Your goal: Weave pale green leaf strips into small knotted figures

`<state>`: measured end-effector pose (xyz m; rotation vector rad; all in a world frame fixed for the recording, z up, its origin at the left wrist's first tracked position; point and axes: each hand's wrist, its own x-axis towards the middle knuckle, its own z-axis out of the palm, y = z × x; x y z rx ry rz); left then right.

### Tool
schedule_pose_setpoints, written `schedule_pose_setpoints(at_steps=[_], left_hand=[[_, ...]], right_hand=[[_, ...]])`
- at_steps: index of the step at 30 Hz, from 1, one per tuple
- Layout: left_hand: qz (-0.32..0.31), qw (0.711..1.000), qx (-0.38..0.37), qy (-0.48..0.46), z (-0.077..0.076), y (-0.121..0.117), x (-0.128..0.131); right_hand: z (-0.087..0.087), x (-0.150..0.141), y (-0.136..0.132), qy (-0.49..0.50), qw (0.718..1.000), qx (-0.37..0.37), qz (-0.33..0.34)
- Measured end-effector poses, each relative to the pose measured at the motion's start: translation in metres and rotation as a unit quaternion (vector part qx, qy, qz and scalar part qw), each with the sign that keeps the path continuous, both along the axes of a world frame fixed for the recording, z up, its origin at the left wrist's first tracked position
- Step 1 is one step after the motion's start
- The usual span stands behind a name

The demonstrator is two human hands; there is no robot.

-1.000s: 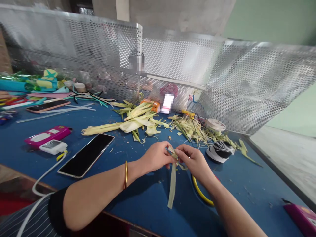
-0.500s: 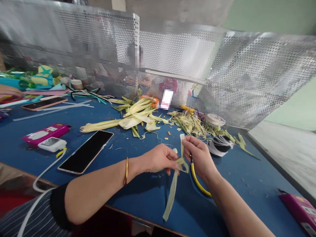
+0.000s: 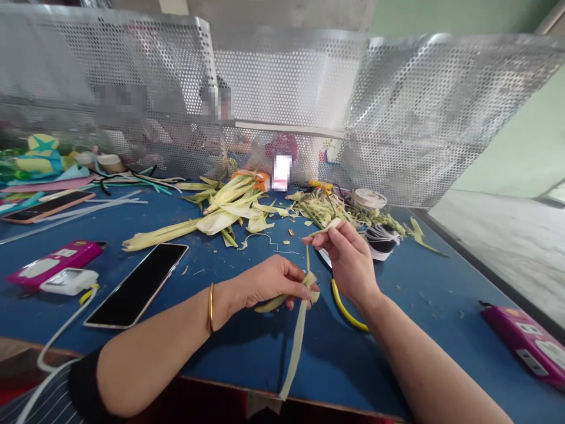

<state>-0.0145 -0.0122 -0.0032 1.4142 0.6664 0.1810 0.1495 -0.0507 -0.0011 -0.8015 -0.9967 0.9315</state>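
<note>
My left hand pinches a folded strip of corn husk between thumb and fingers; a long flat tail hangs down over the table's front. Another bit of husk sticks out below the palm. Up and to the right, my right hand is closed on the other end of the husk strip, which runs narrow between the hands. Under the right hand lie yellow-handled scissors, their blades partly hidden. A pile of corn husks lies beyond my left hand, and husk scraps lie behind my right.
A black smartphone and a magenta device with a white cabled unit lie left. A second magenta device is at right. Black-and-white thread sits near my right hand. A perforated metal screen stands behind.
My right hand has turned and pulled its husk end upward, and the loop at my left fingers has drawn smaller. The whole view has shifted slightly to the right.
</note>
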Motion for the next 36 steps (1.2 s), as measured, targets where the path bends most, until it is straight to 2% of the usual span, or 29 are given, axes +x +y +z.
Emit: schedule_pose_setpoints(at_steps=[4, 7, 9, 11, 14, 17, 23, 26, 32, 36], left_hand=[[0.008, 0.998, -0.051, -0.047, 0.000, 0.003, -0.002], [0.070, 0.987, -0.117, -0.085, 0.001, 0.007, -0.002], [0.107, 0.976, -0.151, -0.117, 0.001, 0.011, -0.003], [0.126, 0.966, -0.166, -0.151, 0.001, 0.015, -0.004], [0.142, 0.957, -0.179, -0.180, 0.002, 0.020, -0.006], [0.157, 0.953, -0.189, -0.177, 0.005, 0.021, -0.006], [0.164, 0.954, -0.192, -0.164, 0.006, 0.021, -0.006], [0.163, 0.950, -0.188, -0.188, 0.006, 0.021, -0.006], [0.174, 0.945, -0.188, -0.203, 0.005, 0.020, -0.004], [0.195, 0.944, -0.173, -0.204, 0.004, 0.020, -0.003]], right_hand=[[-0.005, 0.003, 0.004, -0.049, 0.998, -0.028, -0.003], [-0.006, 0.010, 0.008, -0.107, 0.991, -0.069, -0.034], [-0.003, 0.016, 0.008, -0.159, 0.983, -0.082, -0.032], [0.002, 0.020, 0.006, -0.224, 0.969, -0.101, 0.018], [0.009, 0.022, 0.002, -0.295, 0.937, -0.136, 0.129], [0.007, 0.022, 0.002, -0.336, 0.918, -0.126, 0.169], [-0.003, 0.019, 0.004, -0.437, 0.899, -0.013, 0.029], [-0.002, 0.019, 0.003, -0.437, 0.899, 0.010, 0.002], [0.002, 0.018, 0.001, -0.369, 0.926, -0.084, 0.009], [0.003, 0.017, 0.001, -0.310, 0.945, -0.105, 0.013]])
